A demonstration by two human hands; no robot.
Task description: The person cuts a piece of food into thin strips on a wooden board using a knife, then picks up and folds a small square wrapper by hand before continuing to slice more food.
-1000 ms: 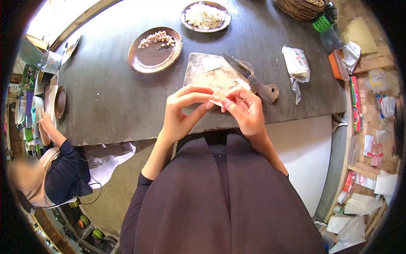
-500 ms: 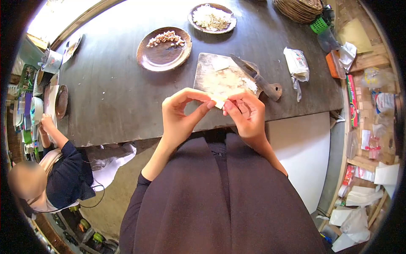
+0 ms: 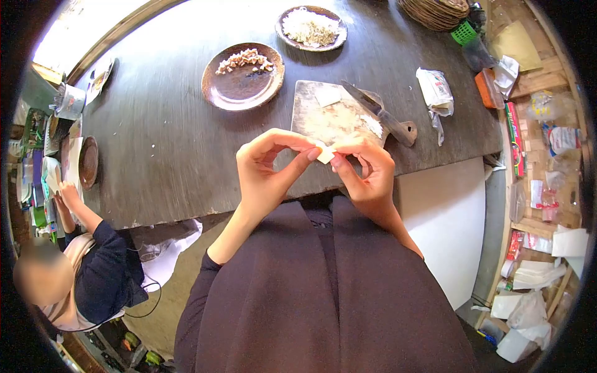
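Note:
Between my two hands is a small pale, folded piece (image 3: 325,155), pinched at its two ends just over the near edge of the cutting board. My left hand (image 3: 268,163) grips one end with thumb and index fingertip. At the other end my right hand (image 3: 365,166) does the same, its other fingers curled in. The worn wooden cutting board (image 3: 309,121) lies on the dark table, partly behind my hands. On it are a flat pale square sheet (image 3: 328,96), some white shreds (image 3: 373,125) and a knife (image 3: 372,107) lying slantwise, its handle toward the board's handle.
A brown plate (image 3: 242,96) holds chopped brownish pieces; a second plate (image 3: 281,32) carries white shreds. A white plastic packet (image 3: 435,91) lies to the right. At the left another person (image 3: 102,273) handles something at the table's end. Shelves of packages line the right wall.
The view has shifted slightly. My hands stay together on the pale piece, which now looks more folded and tilted between my fingertips. The other person's hands have moved a little.

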